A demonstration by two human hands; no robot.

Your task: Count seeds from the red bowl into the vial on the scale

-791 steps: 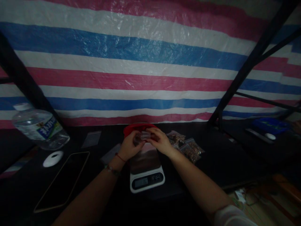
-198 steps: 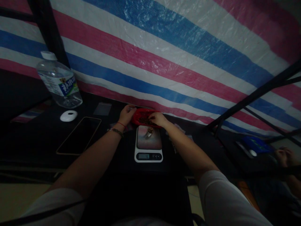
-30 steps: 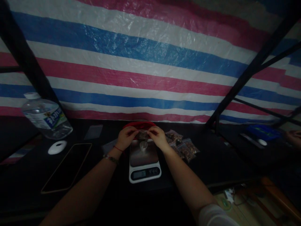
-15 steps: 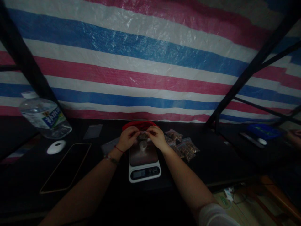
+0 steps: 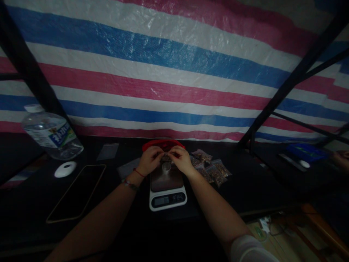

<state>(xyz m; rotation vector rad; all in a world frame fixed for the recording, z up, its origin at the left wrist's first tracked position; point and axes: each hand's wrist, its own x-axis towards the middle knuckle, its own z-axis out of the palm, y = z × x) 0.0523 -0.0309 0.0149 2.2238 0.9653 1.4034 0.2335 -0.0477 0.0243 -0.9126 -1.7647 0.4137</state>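
My left hand and my right hand meet over the far end of a small kitchen scale. Both pinch a small clear plastic bag with brownish bits in it, one hand on each side. Just under the bag a small round cup stands on the scale's platform. A red bowl sits behind my hands, mostly hidden by them. The scale's display faces me at its near end.
Several filled clear bags lie to the right of the scale. Empty flat bags lie at the left. A phone, a white round object and a water bottle sit further left. A striped tarp hangs behind.
My hands have barely shifted, keeping hold of the small bag above the cup on the scale. Six seconds ago my fingers were in the red bowl instead.
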